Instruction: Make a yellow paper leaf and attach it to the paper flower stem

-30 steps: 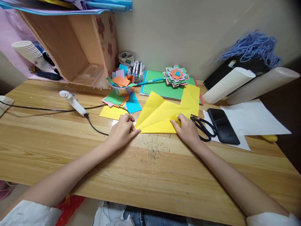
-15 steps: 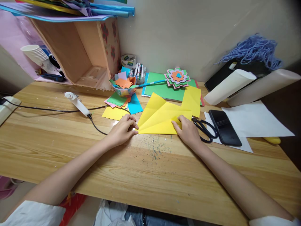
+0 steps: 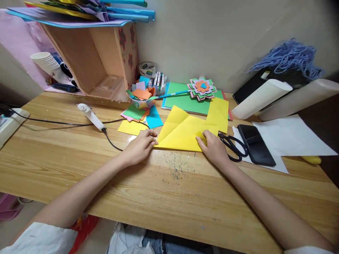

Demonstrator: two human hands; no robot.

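Left hand (image 3: 140,147) and right hand (image 3: 214,147) both grip the yellow sheet (image 3: 182,132), the left pinching its pointed corner, the right its near side toward the other end. Beneath lies the wooden bench (image 3: 159,197); on it the creased sheet sits between the two hands, with black scissors (image 3: 225,140) just beside the right one. For what looks like a fold, hold that corner down, match the layers along the near edge, then press outward from the point in one firm stroke.

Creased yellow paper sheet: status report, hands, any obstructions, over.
Left hand at left corner of creased yellow paper sheet. Right hand on its right side. Black-handled scissors beside right hand.
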